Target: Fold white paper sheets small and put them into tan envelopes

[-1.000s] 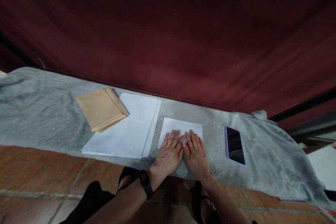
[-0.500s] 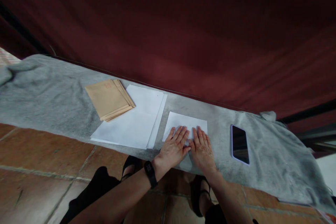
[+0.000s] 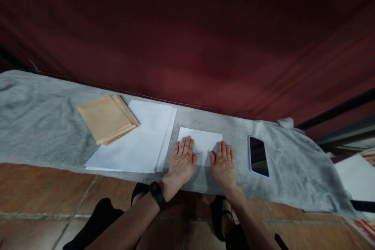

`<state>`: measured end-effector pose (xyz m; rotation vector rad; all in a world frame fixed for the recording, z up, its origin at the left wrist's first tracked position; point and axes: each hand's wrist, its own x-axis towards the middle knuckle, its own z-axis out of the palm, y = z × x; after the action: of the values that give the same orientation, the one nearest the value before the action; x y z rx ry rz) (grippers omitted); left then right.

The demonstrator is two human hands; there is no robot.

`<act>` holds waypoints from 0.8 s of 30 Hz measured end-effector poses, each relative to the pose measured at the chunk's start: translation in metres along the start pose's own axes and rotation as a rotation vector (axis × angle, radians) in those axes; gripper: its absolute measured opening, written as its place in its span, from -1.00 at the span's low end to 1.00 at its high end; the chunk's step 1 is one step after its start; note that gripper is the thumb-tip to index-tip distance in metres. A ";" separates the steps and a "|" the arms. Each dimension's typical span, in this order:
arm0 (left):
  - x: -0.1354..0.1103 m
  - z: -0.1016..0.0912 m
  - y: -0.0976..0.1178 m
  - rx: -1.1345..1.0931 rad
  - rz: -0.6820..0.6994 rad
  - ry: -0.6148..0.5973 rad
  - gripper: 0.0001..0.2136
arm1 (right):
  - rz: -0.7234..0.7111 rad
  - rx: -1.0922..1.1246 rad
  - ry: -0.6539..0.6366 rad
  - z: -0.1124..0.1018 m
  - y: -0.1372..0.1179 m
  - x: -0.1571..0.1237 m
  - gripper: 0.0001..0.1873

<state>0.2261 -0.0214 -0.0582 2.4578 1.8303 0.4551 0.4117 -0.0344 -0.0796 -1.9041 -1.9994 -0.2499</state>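
Note:
A folded-size white sheet of paper (image 3: pixel 202 142) lies flat on the grey cloth. My left hand (image 3: pixel 183 158) rests palm down over its left near corner, fingers stretched out. At the opposite side, my right hand (image 3: pixel 223 164) lies flat across the right near corner, fingers also straight. Between the two hands the paper's near edge shows; the corners beneath the palms are hidden. Left of my left hand are larger white sheets of paper (image 3: pixel 140 140), loosely stacked. A pile of brown envelopes (image 3: pixel 107 117) partly covers them.
A phone (image 3: pixel 258 156) with a lilac case lies right of my right hand. The grey cloth (image 3: pixel 52 125) covers a long narrow surface, with a dark red curtain-like backdrop (image 3: pixel 187 47) behind it. White paper (image 3: pixel 356 179) shows at the far right. Tiled floor (image 3: pixel 38 191) lies below.
My hands have slid apart along the paper, from near its middle out to its two sides. The whole view has shifted slightly.

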 end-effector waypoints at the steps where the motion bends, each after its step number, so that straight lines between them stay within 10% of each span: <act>1: 0.003 0.000 0.000 0.008 -0.023 0.010 -0.46 | 0.015 0.006 -0.003 -0.001 -0.002 0.003 -0.37; 24: 0.051 0.013 0.006 0.052 0.028 -0.072 -0.50 | -0.113 0.111 -0.138 0.013 -0.028 0.047 -0.46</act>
<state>0.2481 0.0265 -0.0592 2.5006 1.8052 0.3202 0.3813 0.0118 -0.0700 -1.7859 -2.1661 -0.0369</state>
